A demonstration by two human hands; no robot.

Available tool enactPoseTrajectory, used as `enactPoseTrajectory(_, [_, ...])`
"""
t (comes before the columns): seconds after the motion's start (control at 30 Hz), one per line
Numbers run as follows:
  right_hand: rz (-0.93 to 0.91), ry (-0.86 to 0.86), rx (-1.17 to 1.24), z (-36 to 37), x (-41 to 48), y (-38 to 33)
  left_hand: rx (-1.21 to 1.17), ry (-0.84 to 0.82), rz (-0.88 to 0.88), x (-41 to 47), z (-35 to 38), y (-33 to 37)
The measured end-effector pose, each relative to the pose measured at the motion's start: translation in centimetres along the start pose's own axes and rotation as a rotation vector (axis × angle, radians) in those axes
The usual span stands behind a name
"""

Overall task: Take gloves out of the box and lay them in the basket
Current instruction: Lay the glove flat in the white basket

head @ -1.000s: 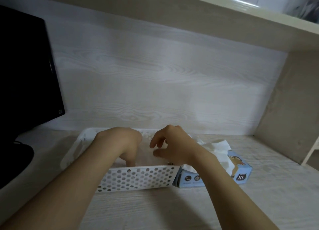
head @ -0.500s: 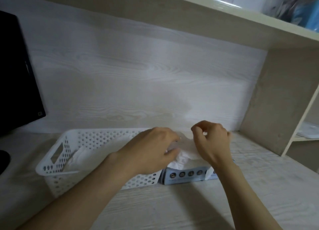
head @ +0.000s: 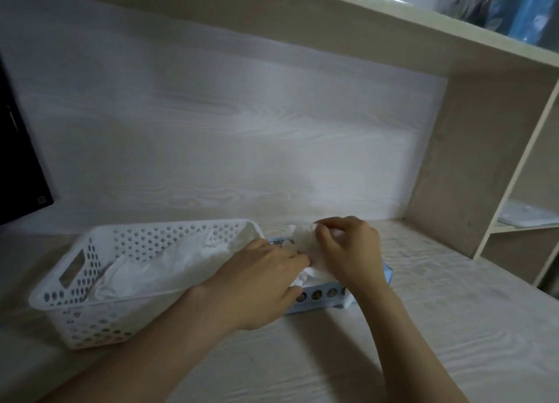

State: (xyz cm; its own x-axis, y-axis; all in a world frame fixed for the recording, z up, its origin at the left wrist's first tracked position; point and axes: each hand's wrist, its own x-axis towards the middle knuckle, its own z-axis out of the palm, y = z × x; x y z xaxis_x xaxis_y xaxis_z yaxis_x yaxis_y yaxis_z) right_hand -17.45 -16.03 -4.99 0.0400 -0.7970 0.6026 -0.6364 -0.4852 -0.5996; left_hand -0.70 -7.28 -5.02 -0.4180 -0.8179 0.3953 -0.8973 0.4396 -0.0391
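Note:
A white perforated basket (head: 72, 284) stands on the desk at the left, with white gloves (head: 157, 269) lying inside it. Right beside it lies the light-blue glove box (head: 320, 297), mostly hidden under my hands. My right hand (head: 348, 251) pinches a bunched white glove (head: 302, 236) above the box opening. My left hand (head: 260, 281) lies over the box's left end, fingers on the glove material there; whether it grips is hidden.
A black monitor (head: 18, 160) stands at the far left. A wooden back panel rises behind the desk, a shelf (head: 423, 18) with blue packages runs overhead, and a side shelf unit (head: 514, 221) stands at the right.
Both hands have moved from the basket over to the box. My right hand has taken hold of a glove at the box opening. The camera has swung right.

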Motion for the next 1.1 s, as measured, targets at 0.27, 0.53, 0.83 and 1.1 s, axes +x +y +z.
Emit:
enactPoseTrajectory(0.27, [-0.121, 0.345, 0.281, -0.4, 0.3, -0.5, 0.04, -0.008, 0.017, 0.1, 0.5, -0.2])
enactPoseTrajectory(0.53, [-0.437, 0.629, 0.146, -0.6, -0.7, -1.7, -0.016, -0.032, -0.013, 0.3, 0.1, -0.4])
enactPoseTrajectory(0.83, [-0.558, 0.532, 0.111, -0.3, -1.5, -3.1, -0.322, 0.183, -0.287, 0.8, -1.9, -0.4])
enactPoseTrajectory(1.1, [-0.454, 0.337, 0.293, -0.3, -1.9, -3.8, -0.516, 0.561, -0.289, 1.2, -3.2, -0.5])
